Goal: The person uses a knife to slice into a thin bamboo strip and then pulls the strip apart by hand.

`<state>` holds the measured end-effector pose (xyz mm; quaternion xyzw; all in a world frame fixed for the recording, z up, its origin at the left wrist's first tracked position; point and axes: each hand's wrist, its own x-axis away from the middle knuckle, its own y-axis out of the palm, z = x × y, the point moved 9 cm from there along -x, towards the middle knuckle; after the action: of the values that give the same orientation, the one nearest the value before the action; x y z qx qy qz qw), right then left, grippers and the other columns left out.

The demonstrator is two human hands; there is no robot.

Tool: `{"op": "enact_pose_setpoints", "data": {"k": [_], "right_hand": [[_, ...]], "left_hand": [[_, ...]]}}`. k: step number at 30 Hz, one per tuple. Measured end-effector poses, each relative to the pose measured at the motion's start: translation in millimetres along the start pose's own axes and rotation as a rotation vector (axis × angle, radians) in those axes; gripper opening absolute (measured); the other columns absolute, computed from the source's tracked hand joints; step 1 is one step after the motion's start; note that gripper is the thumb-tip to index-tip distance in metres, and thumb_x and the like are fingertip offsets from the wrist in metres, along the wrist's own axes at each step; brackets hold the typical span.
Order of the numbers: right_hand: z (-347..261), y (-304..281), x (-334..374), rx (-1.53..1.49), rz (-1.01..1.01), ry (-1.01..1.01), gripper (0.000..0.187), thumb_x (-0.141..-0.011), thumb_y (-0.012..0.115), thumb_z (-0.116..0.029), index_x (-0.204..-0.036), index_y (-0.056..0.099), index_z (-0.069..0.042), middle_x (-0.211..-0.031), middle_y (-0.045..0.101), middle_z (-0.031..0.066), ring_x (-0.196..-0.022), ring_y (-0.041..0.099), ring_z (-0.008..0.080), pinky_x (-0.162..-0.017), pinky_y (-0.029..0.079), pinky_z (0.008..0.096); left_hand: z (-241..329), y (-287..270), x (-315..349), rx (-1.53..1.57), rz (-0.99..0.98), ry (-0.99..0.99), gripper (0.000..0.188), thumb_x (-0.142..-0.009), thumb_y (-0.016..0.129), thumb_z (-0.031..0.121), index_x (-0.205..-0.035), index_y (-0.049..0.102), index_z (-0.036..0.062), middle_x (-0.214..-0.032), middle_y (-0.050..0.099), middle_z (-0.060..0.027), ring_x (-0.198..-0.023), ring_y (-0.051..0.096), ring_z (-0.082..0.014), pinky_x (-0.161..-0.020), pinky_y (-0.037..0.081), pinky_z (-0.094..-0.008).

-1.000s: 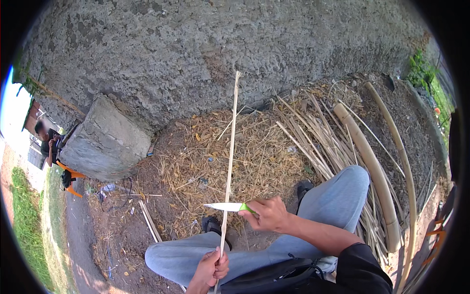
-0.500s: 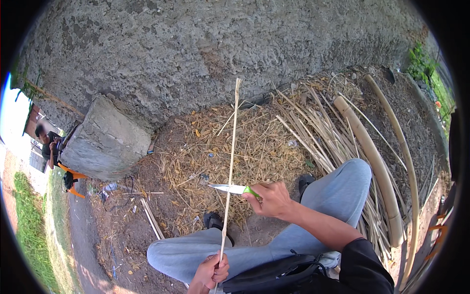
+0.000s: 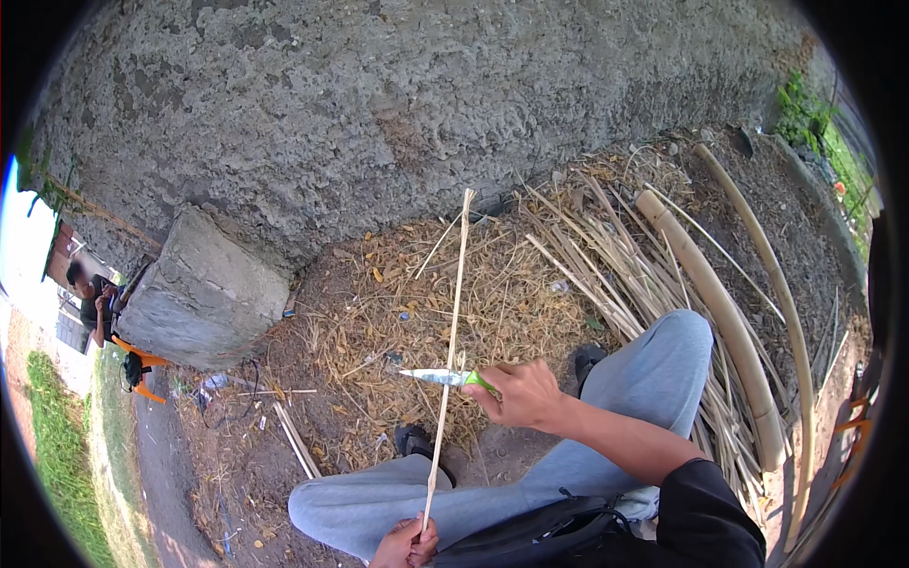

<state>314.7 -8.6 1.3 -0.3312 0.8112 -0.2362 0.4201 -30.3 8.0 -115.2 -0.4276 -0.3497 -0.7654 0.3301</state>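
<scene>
Counted: one knife (image 3: 431, 377), one bamboo strip (image 3: 455, 312) in work, two thick bamboo lengths at right, a split pole (image 3: 710, 312) and a thinner curved pole (image 3: 772, 275); strips in the pile (image 3: 606, 265) overlap and cannot be counted. The bamboo strip is seen as pale, long and narrow, its far tip slightly frayed. It is held slanting up between the knees, its lower end closed in the left hand (image 3: 407, 543). The green knife handle is gripped in the right hand (image 3: 525, 393); the pointed blade is laid crosswise over the strip, tip leftward. Room is left over shaving-littered ground (image 3: 350, 331), bounded by the rough wall (image 3: 426, 95) and, at left, a concrete block (image 3: 208, 284)
</scene>
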Motion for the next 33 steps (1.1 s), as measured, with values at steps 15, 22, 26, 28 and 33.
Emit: {"op": "enact_pose_setpoints", "data": {"k": [15,22,26,28,33], "right_hand": [[109.7,-5.6,-19.7,-0.074,0.004,0.424,0.041,-0.101,0.053,-0.039,-0.085,0.071,-0.006,-0.042,0.042,-0.0027,-0.031,0.033,0.0096,-0.031,0.025,0.0307],[74.2,2.7,-9.4,0.069,-0.02,0.132,0.047,-0.099,0.054,-0.045,-0.081,0.07,-0.005,-0.045,0.053,0.0082,-0.036,0.05,0.0223,-0.04,0.038,0.0398],[128.8,0.8,-18.6,-0.04,-0.066,0.597,0.053,-0.099,0.053,-0.048,-0.077,0.068,-0.003,-0.045,0.049,0.0041,-0.039,0.048,0.0212,-0.043,0.038,0.0389],[139.3,25.1,-4.2,-0.317,-0.051,0.72,0.054,-0.1,0.052,-0.048,-0.076,0.066,-0.002,-0.047,0.046,0.0018,-0.04,0.043,0.0175,-0.043,0.036,0.0368],[86.7,70.7,35.2,-1.238,-0.304,1.211,0.052,-0.105,0.045,-0.044,-0.075,0.062,-0.004,-0.053,0.035,-0.004,-0.046,0.026,0.0082,-0.048,0.026,0.0306]], "left_hand": [[-46.0,-39.7,26.2,-0.083,-0.121,-0.111,0.038,-0.103,0.047,0.043,-0.077,0.05,0.016,-0.054,0.037,0.0058,-0.039,0.027,-0.0054,-0.033,0.021,-0.0221],[-54.3,-45.7,32.7,-0.053,-0.077,-0.163,0.039,-0.104,0.045,0.043,-0.076,0.052,0.0161,-0.052,0.036,0.007,-0.038,0.029,-0.0048,-0.032,0.021,-0.0218],[-45.5,-38.3,34.3,-0.084,0.045,-0.122,0.041,-0.104,0.046,0.045,-0.077,0.053,0.0154,-0.051,0.036,0.0069,-0.038,0.029,-0.0053,-0.033,0.02,-0.022],[-34.6,-29.9,29.9,-0.179,0.048,-0.089,0.041,-0.104,0.046,0.046,-0.077,0.053,0.0153,-0.051,0.035,0.0068,-0.038,0.028,-0.0059,-0.034,0.019,-0.0225],[-32.4,-31.8,9.0,0.027,-0.044,-0.085,0.039,-0.103,0.047,0.042,-0.078,0.054,0.013,-0.053,0.037,0.0055,-0.04,0.031,-0.0057,-0.035,0.02,-0.0225]]}}
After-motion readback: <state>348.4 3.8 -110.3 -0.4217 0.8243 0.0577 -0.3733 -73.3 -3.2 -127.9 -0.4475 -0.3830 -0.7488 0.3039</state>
